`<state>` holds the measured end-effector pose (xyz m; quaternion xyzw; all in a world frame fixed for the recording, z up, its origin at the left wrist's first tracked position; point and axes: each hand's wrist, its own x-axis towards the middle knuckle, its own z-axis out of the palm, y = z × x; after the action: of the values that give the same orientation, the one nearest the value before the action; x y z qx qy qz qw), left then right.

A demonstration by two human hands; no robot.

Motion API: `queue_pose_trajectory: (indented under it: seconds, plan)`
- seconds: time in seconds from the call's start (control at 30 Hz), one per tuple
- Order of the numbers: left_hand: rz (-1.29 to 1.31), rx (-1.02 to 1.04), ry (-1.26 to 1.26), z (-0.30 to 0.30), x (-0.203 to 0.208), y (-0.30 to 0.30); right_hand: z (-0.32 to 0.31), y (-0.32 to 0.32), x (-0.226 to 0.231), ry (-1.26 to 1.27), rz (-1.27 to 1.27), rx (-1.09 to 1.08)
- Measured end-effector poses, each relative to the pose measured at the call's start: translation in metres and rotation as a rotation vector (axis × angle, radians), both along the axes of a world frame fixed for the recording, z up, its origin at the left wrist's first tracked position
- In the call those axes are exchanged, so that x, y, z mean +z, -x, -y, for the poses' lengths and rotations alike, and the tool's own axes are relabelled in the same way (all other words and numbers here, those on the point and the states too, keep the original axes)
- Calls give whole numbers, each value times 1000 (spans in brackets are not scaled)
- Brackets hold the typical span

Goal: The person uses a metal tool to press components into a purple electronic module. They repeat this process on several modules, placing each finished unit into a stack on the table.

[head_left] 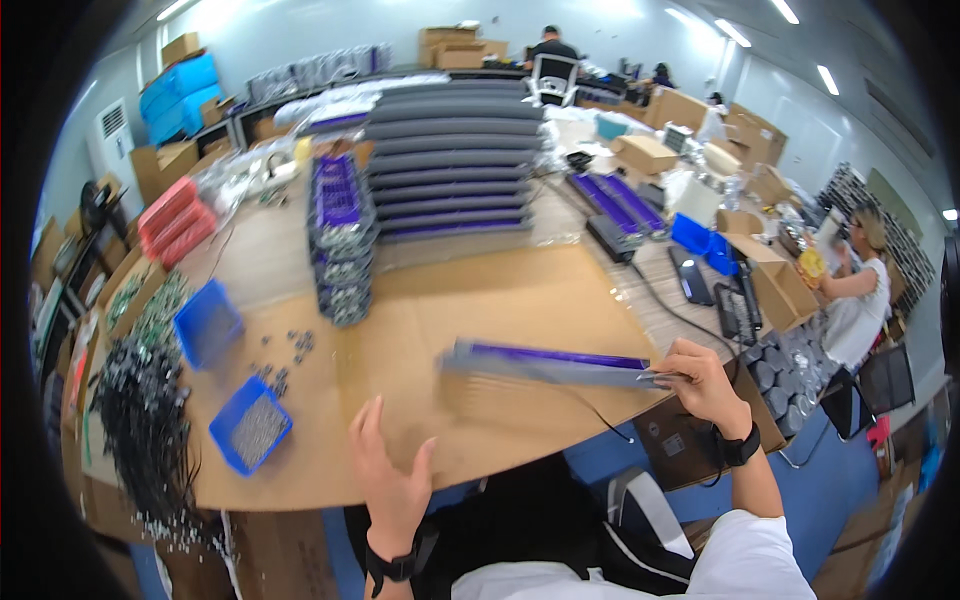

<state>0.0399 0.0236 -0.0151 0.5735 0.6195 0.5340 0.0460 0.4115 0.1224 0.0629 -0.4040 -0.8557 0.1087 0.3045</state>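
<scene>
My right hand (705, 380) pinches the right end of a long grey housing with a purple strip (545, 365) along it. The housing lies nearly level over the tan mat (450, 300), its left end smeared by motion. A thin dark cable (592, 405) trails below it toward the mat's near edge. My left hand (393, 470) is empty, thumb and fingers spread, apart from the housing's left end. Left of this hand sits a blue bin (222, 428) of small grey metal pieces. Beyond it lie loose small dark parts (300, 345) and a second blue bin (208, 325), tilted.
Long grey housings (450, 165) are piled at the mat's far side, beside a tall stack of purple-and-grey parts (340, 220). Black cables (145, 430) hang over the left edge. A phone (690, 275) and cardboard box (775, 280) stand right. A person (860, 290) works far right.
</scene>
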Motion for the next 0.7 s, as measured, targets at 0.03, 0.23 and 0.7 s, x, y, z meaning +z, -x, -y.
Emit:
queue_pose_trajectory:
  seconds: [0.03, 0.23, 0.7]
  plan:
    - [-25, -37, 15, 2, 3, 2, -2, 7, -7, -7, 81, 23]
    - [-57, -220, 203, 19, 10, 24, -24, 57, -37, -99, 150, 87]
    - [29, -490, 278, 13, 15, 53, 63, 214, -36, 231, -129, 303]
